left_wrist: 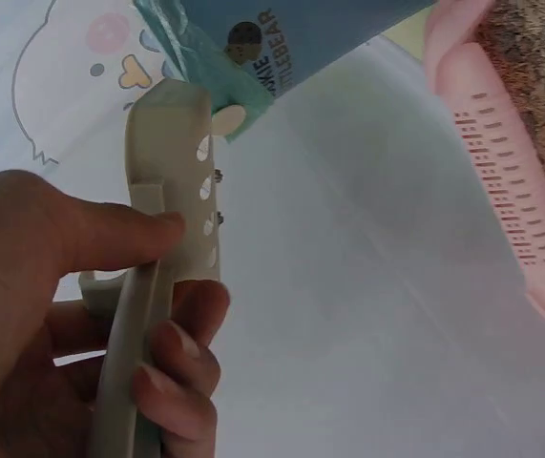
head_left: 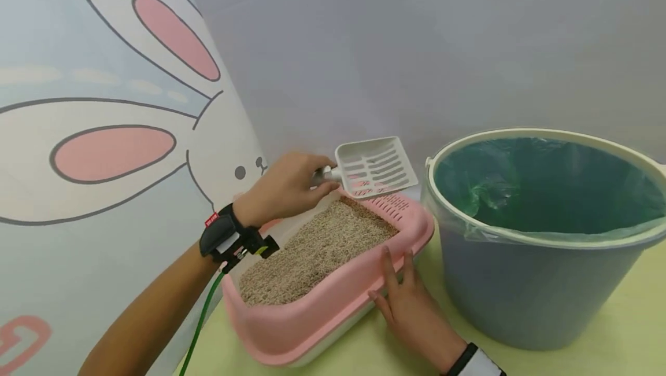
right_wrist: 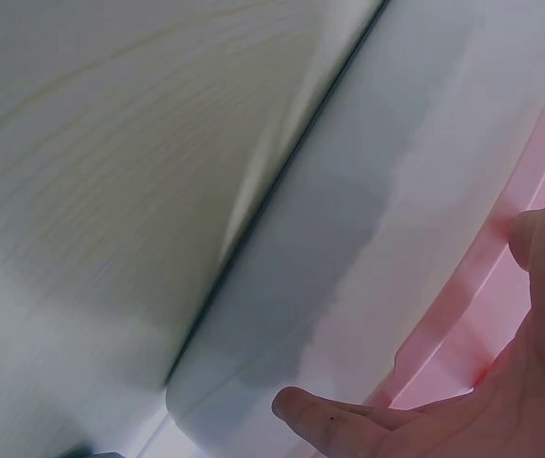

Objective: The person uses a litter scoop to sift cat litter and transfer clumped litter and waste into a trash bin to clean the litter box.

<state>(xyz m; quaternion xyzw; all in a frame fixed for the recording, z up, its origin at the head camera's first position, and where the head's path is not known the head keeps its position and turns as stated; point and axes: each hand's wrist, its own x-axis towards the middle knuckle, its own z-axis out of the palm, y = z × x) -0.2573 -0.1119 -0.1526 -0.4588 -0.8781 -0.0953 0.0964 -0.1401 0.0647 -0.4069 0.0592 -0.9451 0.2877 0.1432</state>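
My left hand (head_left: 291,188) grips the handle of a pale grey slotted litter scoop (head_left: 376,166), held above the far end of a litter box. In the left wrist view the thumb lies along the handle (left_wrist: 136,353), and small dark bits show at the edge of the slots. The litter box (head_left: 333,306) has a pink rim, a white base and a bed of beige granular litter (head_left: 322,249). On the box's near side, the extended fingers of my right hand (head_left: 416,315) touch the pink rim; the right wrist view shows the thumb and fingers spread against it.
A large grey bucket (head_left: 520,295) with a cream rim and a green bag liner (head_left: 551,191) stands right of the box. Behind are a plain pale wall (head_left: 416,46) and a rabbit-printed panel (head_left: 104,179). A green cable (head_left: 203,318) hangs from the left wrist camera.
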